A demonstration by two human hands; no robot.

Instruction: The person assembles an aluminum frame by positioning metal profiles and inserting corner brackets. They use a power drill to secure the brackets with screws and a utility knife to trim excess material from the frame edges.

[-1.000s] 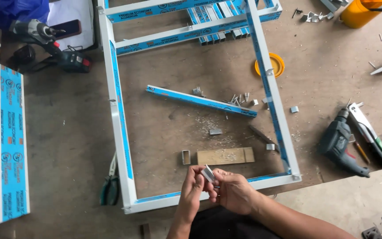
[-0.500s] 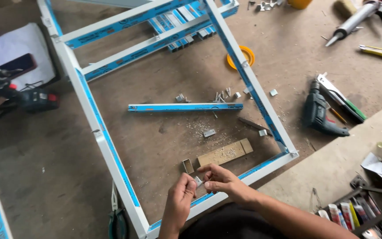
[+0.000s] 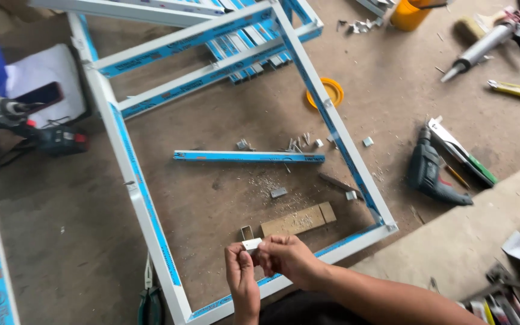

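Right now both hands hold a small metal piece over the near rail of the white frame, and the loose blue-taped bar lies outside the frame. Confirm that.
Not quite. The head view shows the blue-taped bar lying inside the white frame, on the floor. The rest holds: the left hand and right hand hold the small metal piece over the near rail.

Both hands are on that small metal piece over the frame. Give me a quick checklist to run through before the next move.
1. Small silver metal bracket pinched between left hand and right hand: ok.
2. Bracket's facing: cannot tell.
3. White aluminium frame with blue protective film lying flat on the floor: ok.
4. Short wooden block inside the frame, near the hands: ok.
5. Dark teal power drill outside the frame, out to the right: ok.
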